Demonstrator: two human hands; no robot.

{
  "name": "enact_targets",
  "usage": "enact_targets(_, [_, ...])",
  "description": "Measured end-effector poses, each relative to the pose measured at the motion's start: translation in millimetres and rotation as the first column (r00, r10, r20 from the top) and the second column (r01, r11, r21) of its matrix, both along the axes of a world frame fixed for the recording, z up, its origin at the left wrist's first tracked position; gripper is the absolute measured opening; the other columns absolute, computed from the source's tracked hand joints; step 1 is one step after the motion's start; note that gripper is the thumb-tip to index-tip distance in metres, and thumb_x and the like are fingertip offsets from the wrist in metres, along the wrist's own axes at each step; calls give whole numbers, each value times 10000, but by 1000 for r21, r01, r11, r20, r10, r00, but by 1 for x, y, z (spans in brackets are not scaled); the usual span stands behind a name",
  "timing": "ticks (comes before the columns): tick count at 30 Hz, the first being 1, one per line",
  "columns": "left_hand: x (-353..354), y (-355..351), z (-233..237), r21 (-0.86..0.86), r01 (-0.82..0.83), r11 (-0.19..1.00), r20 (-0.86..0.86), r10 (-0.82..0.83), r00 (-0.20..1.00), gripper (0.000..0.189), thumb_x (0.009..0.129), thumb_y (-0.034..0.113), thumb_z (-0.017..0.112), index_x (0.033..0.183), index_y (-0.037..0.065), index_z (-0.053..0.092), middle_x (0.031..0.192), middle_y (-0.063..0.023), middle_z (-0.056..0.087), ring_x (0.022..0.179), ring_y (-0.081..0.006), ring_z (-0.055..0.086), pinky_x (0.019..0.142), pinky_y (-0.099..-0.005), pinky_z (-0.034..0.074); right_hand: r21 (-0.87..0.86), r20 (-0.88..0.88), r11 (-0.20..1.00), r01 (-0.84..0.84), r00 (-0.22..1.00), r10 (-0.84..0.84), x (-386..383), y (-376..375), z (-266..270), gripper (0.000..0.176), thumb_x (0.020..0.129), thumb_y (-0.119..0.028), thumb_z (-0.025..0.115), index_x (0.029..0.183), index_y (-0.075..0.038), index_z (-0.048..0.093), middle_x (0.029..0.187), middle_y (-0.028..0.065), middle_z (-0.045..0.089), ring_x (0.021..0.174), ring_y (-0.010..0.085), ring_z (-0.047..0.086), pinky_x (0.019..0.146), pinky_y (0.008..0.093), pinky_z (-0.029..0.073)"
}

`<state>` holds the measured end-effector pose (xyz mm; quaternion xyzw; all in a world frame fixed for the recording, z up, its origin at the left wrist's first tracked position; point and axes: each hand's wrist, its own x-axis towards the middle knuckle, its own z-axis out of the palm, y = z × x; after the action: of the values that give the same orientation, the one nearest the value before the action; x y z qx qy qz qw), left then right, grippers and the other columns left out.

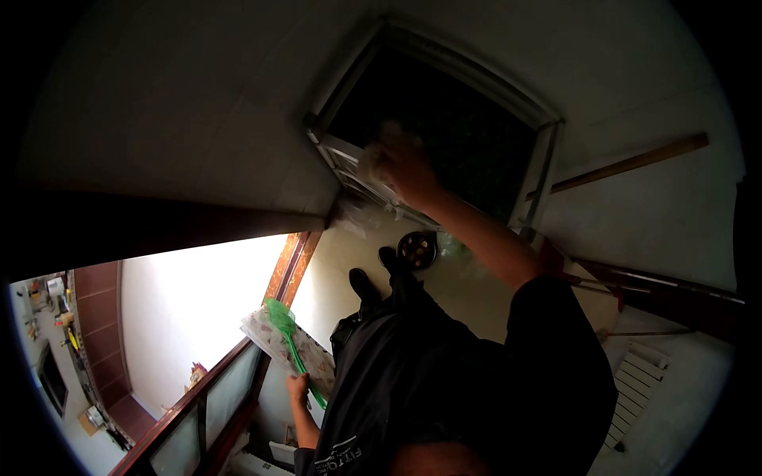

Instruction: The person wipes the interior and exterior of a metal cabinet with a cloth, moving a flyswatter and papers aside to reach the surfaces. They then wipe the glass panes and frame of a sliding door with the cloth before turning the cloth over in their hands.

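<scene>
My left hand (298, 386) is closed around the handle of a green fly swatter (279, 317) at the lower left. Behind the swatter lies a pale, patterned sheet (316, 361), partly covered by it. My right hand (409, 174) reaches out over the edge of a metal frame (349, 151) with a dark top. Its fingers are curled on a pale, crumpled cloth (371, 164), smeared by dim light and motion.
A dark round bowl (417, 250) with small pieces in it sits on the floor by my shoes (365, 285). Clear plastic bags (361, 218) lie near the frame. A wooden stick (623, 165) leans at right. A glazed wooden railing (198, 412) borders the lower left.
</scene>
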<state>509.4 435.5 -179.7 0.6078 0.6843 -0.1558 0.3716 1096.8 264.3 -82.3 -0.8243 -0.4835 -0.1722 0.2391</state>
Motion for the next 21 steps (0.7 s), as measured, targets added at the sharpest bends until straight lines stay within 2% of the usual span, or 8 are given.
enact_targets(5, [13,2,6,-29,31,999,48,-29,998,220,631,115,653,594,-51,512,518,-86,508,424,-174,486,379,-329,371,-3,55,999,40,998,-40,-6,-17,15,339,607,-118,653,942,-134,603,833,65,583,824,278,552,701,429,447])
enact_targets(7, [12,3,8,-42,35,999,89,-32,996,215,628,111,650,599,-57,520,521,-90,512,430,-177,494,384,-330,375,-6,-118,996,87,989,-87,4,15,27,283,704,-210,644,977,-143,616,940,69,613,859,234,574,772,378,435])
enact_targets(8, [12,2,9,-20,65,998,63,-64,996,217,629,112,649,598,-62,523,521,-93,514,432,-180,498,387,-336,379,96,-166,989,110,982,-93,9,33,33,349,614,-117,650,958,-150,605,854,75,592,849,276,558,736,404,453])
enact_targets(11, [19,-6,25,1,59,998,67,-59,996,224,630,118,649,592,-67,530,520,-94,519,437,-187,506,403,-351,393,27,-292,991,129,949,-116,32,79,59,301,632,-142,634,933,-142,619,835,69,588,830,273,557,735,400,453])
enact_targets(12, [26,-9,32,-16,43,999,29,-43,999,224,629,121,650,596,-66,531,523,-92,520,444,-184,507,409,-352,396,25,-300,991,128,947,-115,45,98,38,301,632,-142,634,933,-142,619,835,69,588,830,273,557,735,400,453])
enact_targets(14, [21,-13,28,19,29,999,-31,-28,999,224,627,129,652,609,-62,537,535,-85,529,451,-175,509,409,-347,395,-120,-148,983,137,977,-154,66,130,-13,253,647,-158,620,897,-127,632,876,88,590,851,273,562,726,392,460])
enact_targets(17, [23,-16,32,-53,-82,995,1,82,997,219,633,118,651,588,-47,514,514,-74,498,416,-168,473,372,-332,356,-235,-153,972,12,987,-49,89,134,-15,203,676,-152,597,868,-101,637,943,122,587,910,276,563,733,383,470])
enact_targets(21, [62,-26,64,-32,-42,999,-14,42,999,225,633,108,661,582,-31,492,515,-74,486,395,-161,455,356,-326,336,-304,-142,952,24,987,-70,137,160,-43,206,690,-167,582,871,-82,631,948,146,578,888,283,571,717,392,482])
